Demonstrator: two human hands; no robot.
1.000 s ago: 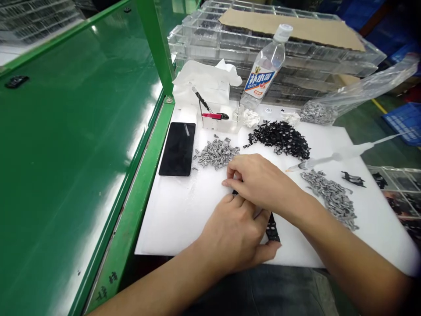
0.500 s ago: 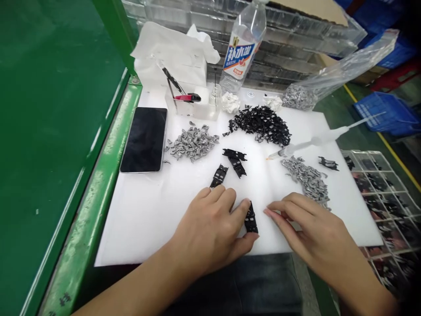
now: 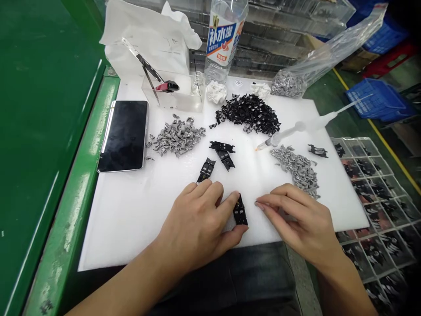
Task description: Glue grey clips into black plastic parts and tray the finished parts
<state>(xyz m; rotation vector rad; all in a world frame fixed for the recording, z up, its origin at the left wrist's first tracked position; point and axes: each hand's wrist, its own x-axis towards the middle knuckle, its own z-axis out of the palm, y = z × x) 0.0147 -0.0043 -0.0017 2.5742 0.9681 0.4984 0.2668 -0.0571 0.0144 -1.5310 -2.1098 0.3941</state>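
Observation:
My left hand (image 3: pixel 200 217) grips a small black plastic part (image 3: pixel 240 210) by its ends, between thumb and index finger, on the white foam sheet (image 3: pixel 131 219). Just to the right, the fingertips of my right hand (image 3: pixel 296 215) are pinched together; whatever they hold is too small to make out. Another black part (image 3: pixel 206 169) lies just beyond my left knuckles, partly hidden by them. Two more black parts (image 3: pixel 225 159) touch each other farther up. Beyond my right hand is a heap of small grey pieces (image 3: pixel 297 169).
A second grey heap (image 3: pixel 179 137) and a black heap (image 3: pixel 251 113) lie farther back. A dark-screened tablet (image 3: pixel 123 136) is at left, a syringe (image 3: pixel 283 135) at right. A bottle (image 3: pixel 223 41) stands behind. Divided trays (image 3: pixel 378 188) of parts sit lower right.
The whole scene has shifted left and slightly up in view as the camera moved. My left hand keeps its grip on the black part; my right fingers remain pinched beside it.

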